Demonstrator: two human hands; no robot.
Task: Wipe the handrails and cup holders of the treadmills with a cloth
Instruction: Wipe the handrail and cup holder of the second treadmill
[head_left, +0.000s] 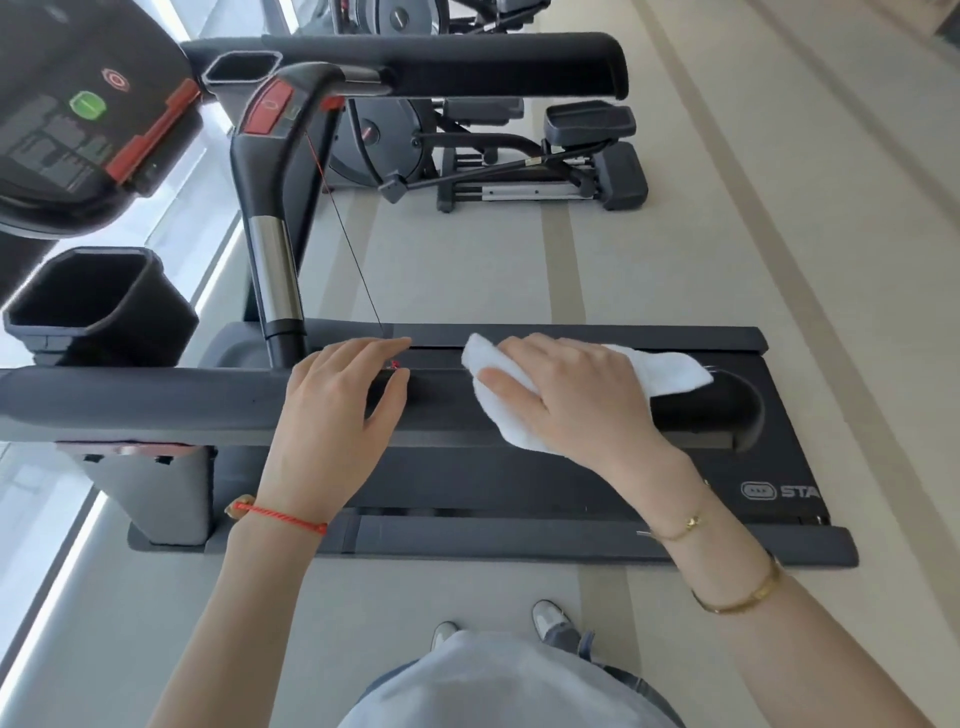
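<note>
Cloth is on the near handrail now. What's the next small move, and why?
Probably slide the right hand and cloth along the handrail toward its free end, since the cloth already covers that stretch and the left hand blocks the other way.

Handrail (156, 400) lies bare leftward; the upright post (275, 280) and cup holder (98, 306) crowd behind it.

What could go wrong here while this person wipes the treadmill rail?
The left hand rests on the near handrail right by the thin safety cord and its red clip; a finger could snag the cord and perhaps pull the safety key. The white cloth trails past the right hand, so the loose end might slip off the rail's end.
</note>
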